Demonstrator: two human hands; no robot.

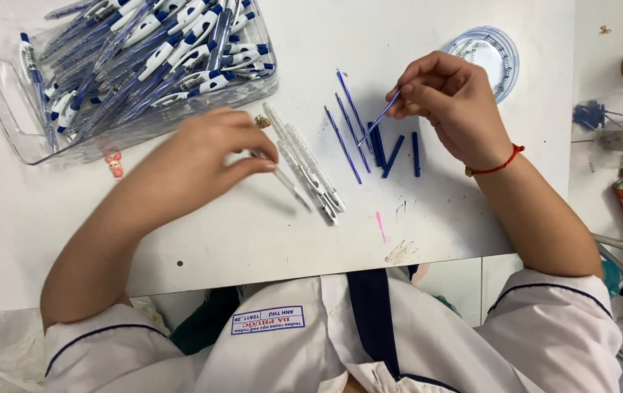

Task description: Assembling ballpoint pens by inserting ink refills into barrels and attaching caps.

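White table [471, 218]: hands pinch refill [383, 115], barrel [286, 178].

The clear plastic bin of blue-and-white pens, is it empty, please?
No, the clear plastic bin is heaped with blue-and-white pens.

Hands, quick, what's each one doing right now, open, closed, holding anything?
Left hand: closed on a clear pen barrel, pinched at the fingertips.
Right hand: closed on a thin blue refill, pinched between thumb and fingers.

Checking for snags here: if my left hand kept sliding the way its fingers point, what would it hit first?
Most likely the row of clear pen barrels lying just past the left hand, whose fingertips point right while pinching one clear barrel. Height above the table is hard to judge.
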